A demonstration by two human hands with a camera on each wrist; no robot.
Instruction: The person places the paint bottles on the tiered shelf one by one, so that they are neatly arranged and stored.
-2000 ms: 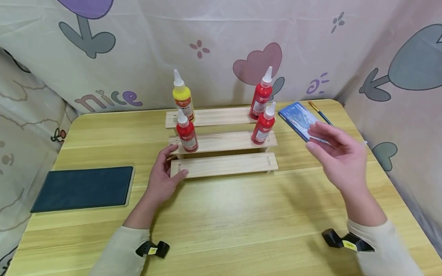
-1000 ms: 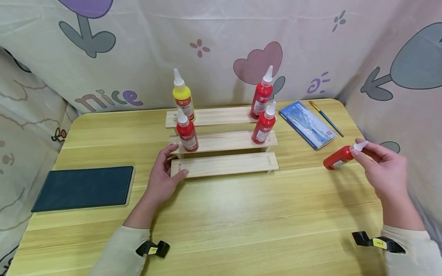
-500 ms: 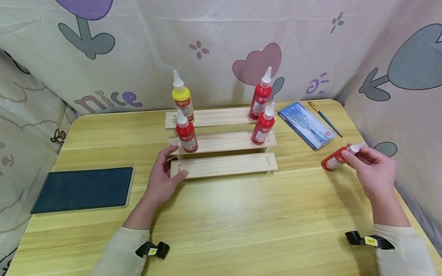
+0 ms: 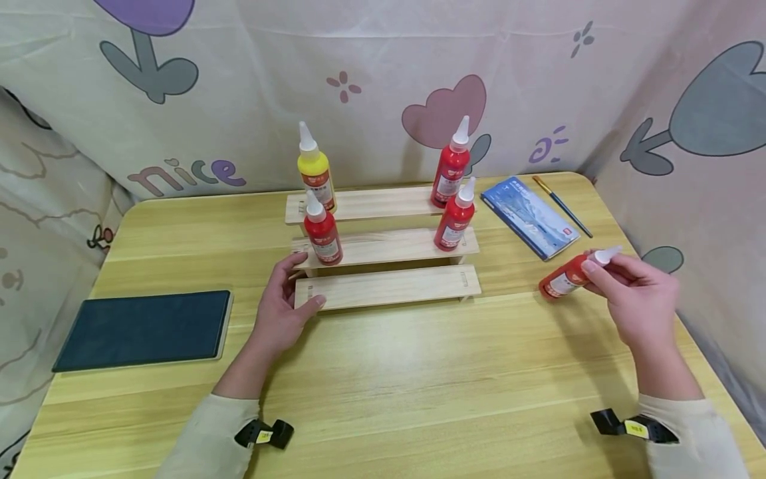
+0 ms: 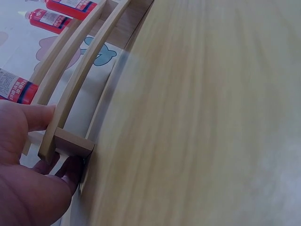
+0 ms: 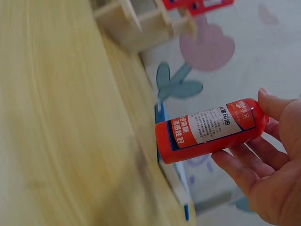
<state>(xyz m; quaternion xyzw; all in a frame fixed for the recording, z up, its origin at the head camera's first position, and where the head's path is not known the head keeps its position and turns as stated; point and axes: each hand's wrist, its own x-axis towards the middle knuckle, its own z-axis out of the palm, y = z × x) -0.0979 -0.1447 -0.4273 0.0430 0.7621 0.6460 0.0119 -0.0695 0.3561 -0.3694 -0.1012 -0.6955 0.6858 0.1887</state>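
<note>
My left hand grips the left end of a three-step wooden display rack, its thumb on the lowest step. In the left wrist view, thumb and fingers wrap the board's end. Over the table's right side, my right hand holds a red ink bottle near its white nozzle. That bottle is tilted, base toward the rack; its label shows in the right wrist view. On the top step stand a yellow bottle at left and a red bottle at right. Two more red bottles stand on the middle step, left and right.
A blue booklet lies right of the rack, with a paintbrush beside it. A dark green notebook lies at the table's left. A patterned curtain hangs behind the table and along its sides.
My right hand was raised without a bottle two seconds ago. It then took hold of the red ink bottle at the far right and has moved left with it. The left hand stays put.
</note>
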